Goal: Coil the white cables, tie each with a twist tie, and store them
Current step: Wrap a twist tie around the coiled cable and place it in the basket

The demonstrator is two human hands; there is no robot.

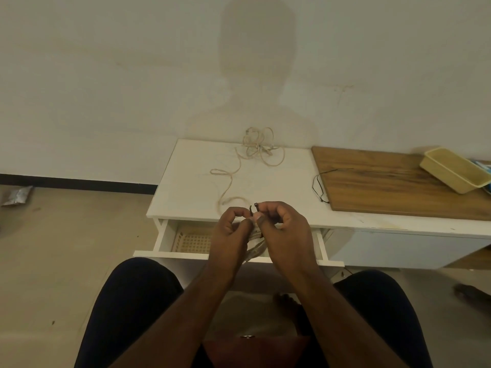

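Both hands are working over the open white drawer (162, 236): left hand (233, 229) and right hand (281, 229) are pinching a dark twist tie (253, 207) around a coiled white cable (256, 249). If either pinch is slackening, I reckon the coil is springing loose. A tangled white cable (259, 148) is waiting on the white tabletop (279, 192).

Materials and finishes, seated at the low desk.

Desk (265, 181) was white laminate, smooth with a faint sheen, scuffed along the front edge. Board (385, 179) lying on it looked like wood-grain veneer, brown, matt. Tub (451, 179) was pale yellow plastic, slightly glossy. Basket (191, 243) inside the drawer (162, 235) was cream plastic lattice; the drawer walls matched the desk, white and smooth. Cables (255, 147) had off-white rubbery sheathing, dull. Tie (255, 205) pinched between left hand (233, 229) and right hand (284, 229) was dark and thin; its material could not be told. Black cord (318, 187) was thin, matt. Wall (106, 75) was painted plaster, flat, stained. Floor (66, 248) was beige, smooth, low gloss.
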